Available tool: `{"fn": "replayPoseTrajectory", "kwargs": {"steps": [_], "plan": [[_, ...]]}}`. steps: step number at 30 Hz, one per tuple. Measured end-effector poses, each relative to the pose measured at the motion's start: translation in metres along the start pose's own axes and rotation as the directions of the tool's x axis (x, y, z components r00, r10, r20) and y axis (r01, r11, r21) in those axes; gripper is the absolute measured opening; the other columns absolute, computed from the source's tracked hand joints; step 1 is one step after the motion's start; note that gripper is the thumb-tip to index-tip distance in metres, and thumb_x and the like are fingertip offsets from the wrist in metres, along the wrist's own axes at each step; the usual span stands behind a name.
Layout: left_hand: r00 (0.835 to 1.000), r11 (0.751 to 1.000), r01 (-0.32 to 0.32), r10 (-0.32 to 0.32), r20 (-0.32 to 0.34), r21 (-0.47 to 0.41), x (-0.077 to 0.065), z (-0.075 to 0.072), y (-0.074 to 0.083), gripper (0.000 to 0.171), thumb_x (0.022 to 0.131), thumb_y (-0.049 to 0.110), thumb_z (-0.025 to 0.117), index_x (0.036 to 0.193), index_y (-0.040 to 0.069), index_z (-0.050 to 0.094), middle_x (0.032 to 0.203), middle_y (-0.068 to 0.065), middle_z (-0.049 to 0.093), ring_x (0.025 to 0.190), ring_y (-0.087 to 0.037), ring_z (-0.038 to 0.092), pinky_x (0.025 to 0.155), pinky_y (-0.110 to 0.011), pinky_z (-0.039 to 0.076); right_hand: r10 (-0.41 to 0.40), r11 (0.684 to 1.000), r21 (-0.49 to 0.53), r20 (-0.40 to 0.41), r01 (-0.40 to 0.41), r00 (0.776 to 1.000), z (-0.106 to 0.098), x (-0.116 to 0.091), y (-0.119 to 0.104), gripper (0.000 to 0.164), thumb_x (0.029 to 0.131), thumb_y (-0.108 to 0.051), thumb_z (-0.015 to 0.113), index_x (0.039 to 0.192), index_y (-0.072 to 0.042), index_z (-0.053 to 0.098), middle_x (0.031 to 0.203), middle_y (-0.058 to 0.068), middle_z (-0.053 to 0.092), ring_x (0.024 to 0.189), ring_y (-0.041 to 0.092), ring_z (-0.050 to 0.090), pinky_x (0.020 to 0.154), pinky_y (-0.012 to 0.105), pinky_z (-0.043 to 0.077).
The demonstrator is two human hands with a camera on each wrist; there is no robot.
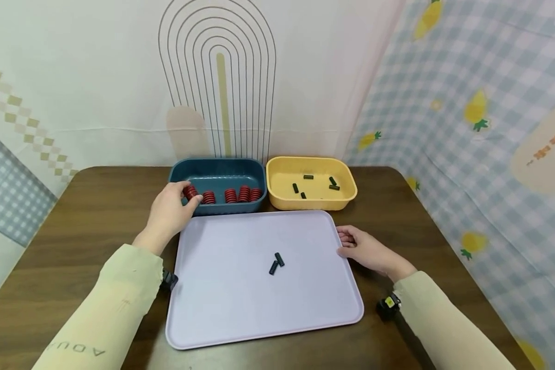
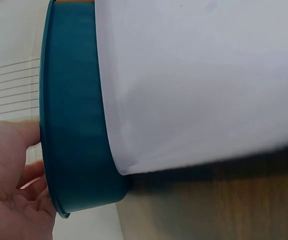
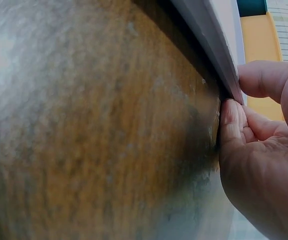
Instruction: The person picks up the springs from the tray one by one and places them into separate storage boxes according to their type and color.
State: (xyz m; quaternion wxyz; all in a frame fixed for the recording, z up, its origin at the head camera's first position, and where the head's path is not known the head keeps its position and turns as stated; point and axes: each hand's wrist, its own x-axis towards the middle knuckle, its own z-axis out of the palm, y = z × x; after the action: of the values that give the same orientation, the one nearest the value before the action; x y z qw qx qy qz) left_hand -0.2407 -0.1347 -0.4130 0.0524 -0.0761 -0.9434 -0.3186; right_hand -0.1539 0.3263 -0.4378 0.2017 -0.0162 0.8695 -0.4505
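In the head view my left hand (image 1: 168,208) reaches over the left end of the dark teal bin (image 1: 217,208) and pinches a red ribbed piece (image 1: 191,191) between thumb and fingers. More red ribbed pieces (image 1: 243,193) stand in a row along that bin's front wall. The left wrist view shows the hand (image 2: 9,175) at the bin's rim, its fingertips hidden inside. My right hand (image 1: 367,252) grips the right edge of the pale lilac tray (image 1: 240,303), thumb on the rim and fingers at its underside. Two small dark green ribbed pieces (image 1: 279,259) lie near the tray's middle.
Right beside the teal bin stands a yellow bin (image 1: 312,204) with several dark green pieces (image 1: 334,187) scattered inside. Both bins sit at the back of the brown wooden table (image 1: 388,205), behind the tray. Patterned cloth (image 1: 305,77) hangs behind the table and along its right side.
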Motion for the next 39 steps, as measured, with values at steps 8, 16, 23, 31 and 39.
{"fn": "replayPoseTrajectory", "kwargs": {"steps": [8,16,23,31,39], "plan": [[1.000,0.999,-0.018,0.017,-0.012,-0.031,-0.004,0.001,-0.002,0.043,0.098,0.019,0.056,0.135,-0.001,0.051,0.122,-0.021,0.054,0.113,-0.037,0.050,0.097,-0.054,0.040,0.011,1.000,-0.002,0.009,-0.011,1.000,0.002,0.003,-0.003,0.058,0.094,-0.013,0.064,0.144,-0.005,0.038,0.135,0.012,0.048,0.123,0.026,0.045,0.102,0.044,0.040],[0.995,0.977,-0.098,0.095,-0.025,-0.189,-0.013,0.000,0.007,0.055,0.094,0.031,0.064,0.141,0.005,0.047,0.130,-0.017,0.050,0.116,-0.036,0.050,0.096,-0.052,0.042,-0.006,1.000,-0.008,0.022,0.007,1.000,0.000,0.002,-0.006,0.057,0.094,-0.012,0.064,0.143,-0.001,0.037,0.134,0.015,0.048,0.123,0.029,0.045,0.101,0.044,0.040],[0.955,0.941,-0.270,0.288,0.066,-0.204,-0.026,0.005,0.046,0.059,0.089,0.036,0.070,0.139,0.011,0.050,0.127,-0.009,0.053,0.110,-0.025,0.054,0.092,-0.043,0.047,-0.001,1.000,-0.016,0.000,0.001,1.000,-0.001,0.003,-0.006,0.056,0.093,-0.013,0.064,0.143,-0.003,0.038,0.133,0.014,0.049,0.121,0.028,0.046,0.100,0.044,0.040],[0.864,0.895,-0.406,0.442,0.240,-0.187,-0.052,0.037,0.086,0.054,0.083,0.034,0.077,0.131,0.016,0.058,0.122,0.002,0.054,0.106,-0.018,0.057,0.086,-0.039,0.050,0.013,1.000,-0.002,0.003,-0.013,1.000,-0.003,0.004,-0.004,0.057,0.093,-0.013,0.065,0.143,-0.005,0.039,0.133,0.012,0.049,0.121,0.026,0.046,0.100,0.043,0.041],[0.711,0.818,-0.562,0.554,0.432,-0.125,-0.067,0.066,0.103,0.046,0.083,0.029,0.077,0.123,0.011,0.064,0.118,0.001,0.057,0.105,-0.013,0.055,0.093,-0.033,0.046,0.003,1.000,-0.001,0.014,-0.003,1.000,-0.003,0.002,-0.006,0.056,0.093,-0.012,0.064,0.143,-0.004,0.038,0.131,0.013,0.049,0.120,0.026,0.046,0.099,0.042,0.041]]}}
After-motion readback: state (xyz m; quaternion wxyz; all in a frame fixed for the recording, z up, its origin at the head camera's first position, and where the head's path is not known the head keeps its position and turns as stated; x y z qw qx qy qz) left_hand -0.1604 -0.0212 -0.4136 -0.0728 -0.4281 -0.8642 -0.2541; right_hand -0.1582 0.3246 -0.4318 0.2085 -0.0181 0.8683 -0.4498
